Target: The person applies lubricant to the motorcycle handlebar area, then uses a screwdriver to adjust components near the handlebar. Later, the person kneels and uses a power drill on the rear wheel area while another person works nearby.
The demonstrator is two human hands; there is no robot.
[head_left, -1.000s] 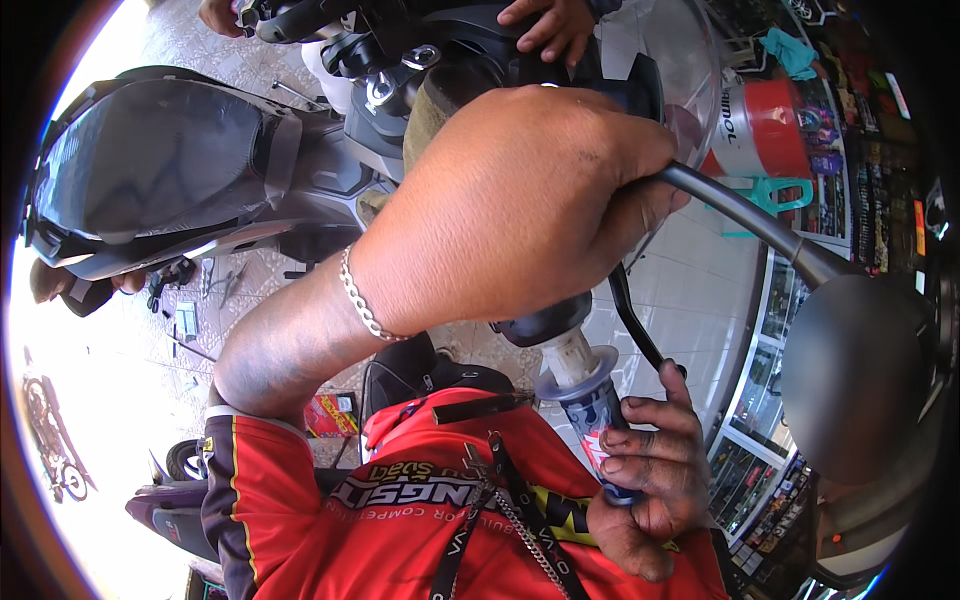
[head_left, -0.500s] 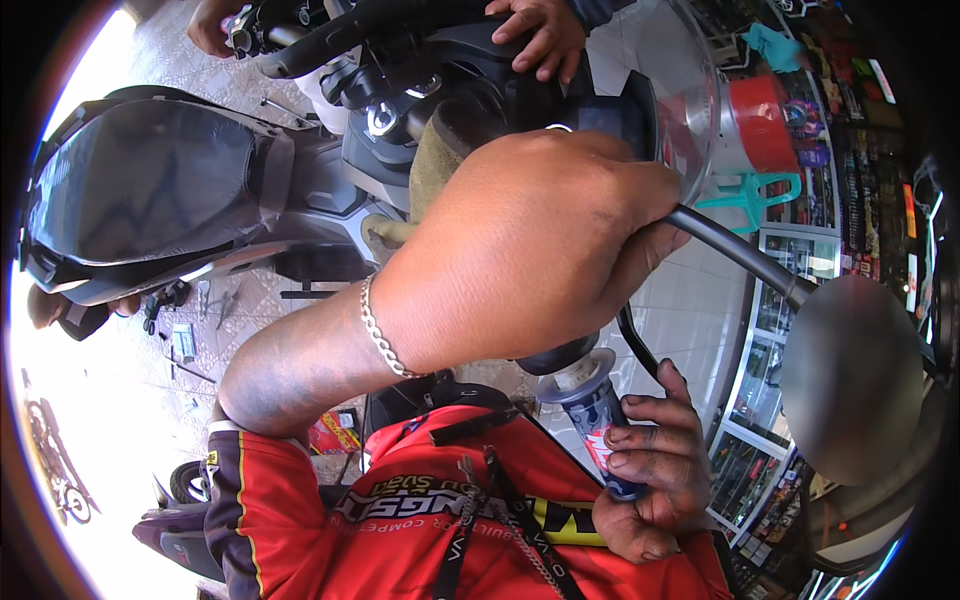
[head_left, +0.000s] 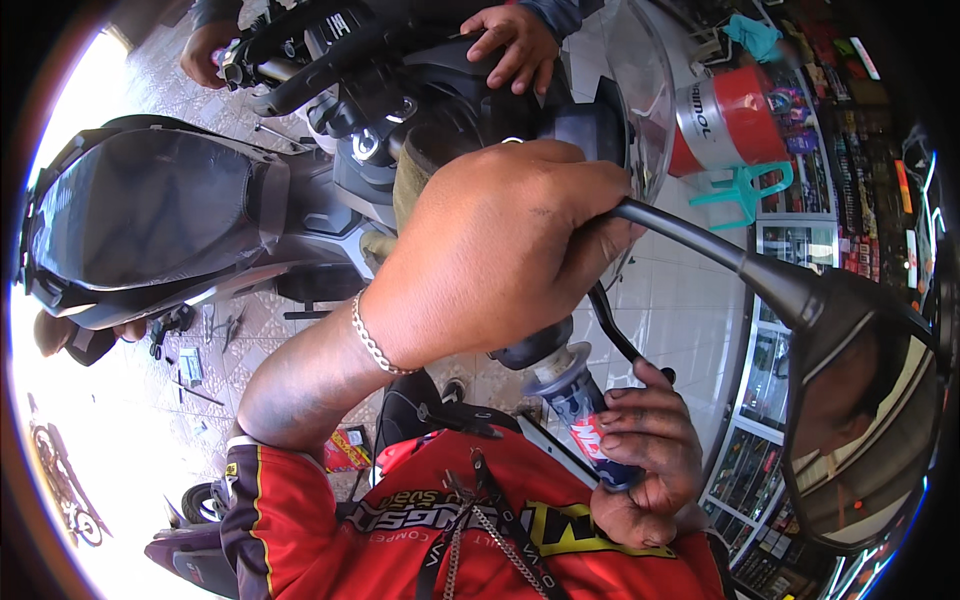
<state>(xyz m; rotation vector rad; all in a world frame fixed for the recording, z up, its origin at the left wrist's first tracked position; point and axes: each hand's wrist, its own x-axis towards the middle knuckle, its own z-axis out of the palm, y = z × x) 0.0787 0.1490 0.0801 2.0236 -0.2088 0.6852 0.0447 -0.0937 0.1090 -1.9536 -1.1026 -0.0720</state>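
Observation:
My left hand (head_left: 500, 245), with a chain bracelet at its wrist, is closed near the inner end of a black mirror stem (head_left: 700, 240). Its fingertips are partly hidden. At the stem's outer end is the motorcycle's rear-view mirror (head_left: 850, 430). My right hand (head_left: 650, 460) wraps around the handlebar grip (head_left: 590, 425), which has a patterned blue-grey surface and a pale flange. The black lever (head_left: 612, 325) runs down to the fingertips of that hand. Behind my left hand, an olive cloth (head_left: 408, 190) hangs over the handlebar area.
Another person's hands rest on the far side of the motorcycle, one on the dark front bodywork (head_left: 515, 45), one by the far grip (head_left: 205, 55). The long seat (head_left: 150, 200) extends left. A red-and-white bucket (head_left: 735, 118), a teal stool (head_left: 745, 195) and glass display cases (head_left: 755, 400) stand right.
The motorcycle and both my hands have shifted slightly left in the picture. The mirror appears lower and more fully in view. Both hands keep their hold.

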